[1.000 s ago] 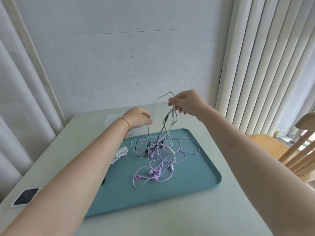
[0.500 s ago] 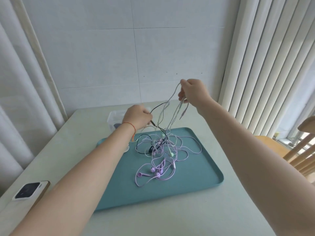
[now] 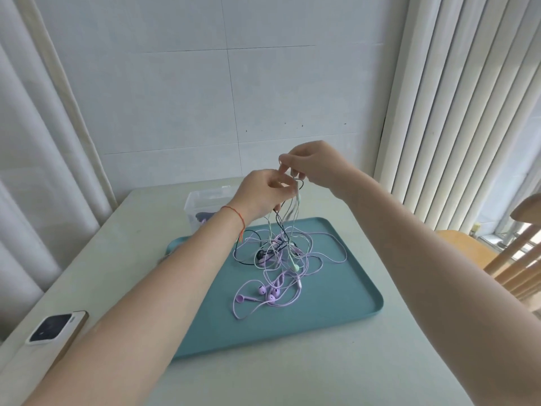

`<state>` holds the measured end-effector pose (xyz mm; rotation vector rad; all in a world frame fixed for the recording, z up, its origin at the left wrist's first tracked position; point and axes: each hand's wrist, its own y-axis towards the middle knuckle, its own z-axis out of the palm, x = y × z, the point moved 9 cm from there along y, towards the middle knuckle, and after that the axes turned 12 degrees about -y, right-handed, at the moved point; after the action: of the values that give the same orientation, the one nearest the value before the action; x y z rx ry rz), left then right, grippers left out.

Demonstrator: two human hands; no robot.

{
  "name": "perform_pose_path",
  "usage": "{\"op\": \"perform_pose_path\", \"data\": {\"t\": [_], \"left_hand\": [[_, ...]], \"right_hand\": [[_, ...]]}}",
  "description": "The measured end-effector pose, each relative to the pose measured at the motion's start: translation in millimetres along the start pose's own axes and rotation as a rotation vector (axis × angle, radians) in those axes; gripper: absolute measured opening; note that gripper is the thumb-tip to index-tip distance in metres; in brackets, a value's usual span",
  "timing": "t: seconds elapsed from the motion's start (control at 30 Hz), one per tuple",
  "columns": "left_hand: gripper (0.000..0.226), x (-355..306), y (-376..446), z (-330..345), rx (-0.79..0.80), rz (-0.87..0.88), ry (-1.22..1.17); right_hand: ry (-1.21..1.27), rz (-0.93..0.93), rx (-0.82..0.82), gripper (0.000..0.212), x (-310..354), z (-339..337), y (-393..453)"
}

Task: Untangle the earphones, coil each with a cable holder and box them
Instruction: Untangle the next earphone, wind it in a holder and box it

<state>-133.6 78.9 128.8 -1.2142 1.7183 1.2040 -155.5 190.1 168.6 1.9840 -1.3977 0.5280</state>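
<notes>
A tangle of earphones (image 3: 278,259) lies on a teal tray (image 3: 345,300): purple, pale green and black cables knotted together, with purple earbuds (image 3: 268,293) at the front. Strands rise from the pile to both hands, held close together above the tray's far edge. My left hand (image 3: 263,194) pinches cables, among them a black one. My right hand (image 3: 313,165) pinches the pale cable just above and right of it. A clear plastic box (image 3: 202,206) stands behind the tray, partly hidden by my left wrist.
A phone (image 3: 55,326) lies face down at the table's left front edge. A wooden chair (image 3: 512,259) stands to the right of the table. Curtains hang at left and right, a tiled wall behind.
My right hand came down and left toward my left hand. My left hand rose. The two now meet above the tray, and the lifted strands hang shorter and closer together.
</notes>
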Motion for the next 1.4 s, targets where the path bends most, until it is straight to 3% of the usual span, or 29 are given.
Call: {"op": "perform_pose_path", "data": {"t": [0.1,0.23,0.5,0.67,0.77,1.0,1.1,1.2,1.3,1.4], "left_hand": [[0.028,5.0,2.0,3.6,-0.003,-0.011,-0.032],[0.009,9.7,1.7,5.2,0.034,-0.047,-0.032],[0.012,16.8,-0.1,-11.5,-0.037,-0.072,-0.045],[0.010,7.1,5.4,-27.4,-0.190,-0.056,-0.504],[0.009,7.1,9.4,-30.6,-0.181,-0.082,-0.827],[0.016,30.7,4.9,-75.9,-0.486,-0.023,-1.134],[0.029,53.4,-3.1,-68.9,-0.490,-0.197,-0.999],[0.054,67.9,-6.3,-42.6,-0.284,-0.343,-0.754],[0.036,57.9,-5.1,-21.2,-0.076,-0.285,-0.656],[0.024,44.5,-6.6,-10.4,0.002,-0.185,-0.474]], "right_hand": [[0.016,-0.021,-0.009,0.024,-0.8,-5.2,-3.2],[0.043,-0.019,-0.016,0.029,-6.2,-8.0,-4.7],[0.182,0.009,-0.017,0.030,-17.7,-7.2,-3.8],[0.172,-0.008,0.194,0.039,-13.5,21.4,-11.7],[0.025,-0.046,0.271,0.022,-14.8,42.7,-17.5],[-0.248,0.037,0.334,0.019,-46.0,58.5,-17.0],[-0.110,0.094,0.137,0.015,-48.2,38.9,-7.0],[0.035,0.066,-0.013,0.016,-32.4,19.2,-1.8],[0.053,0.024,-0.045,0.019,-17.8,10.6,1.3],[0.060,-0.001,-0.011,0.016,-12.0,11.2,2.6]]}}
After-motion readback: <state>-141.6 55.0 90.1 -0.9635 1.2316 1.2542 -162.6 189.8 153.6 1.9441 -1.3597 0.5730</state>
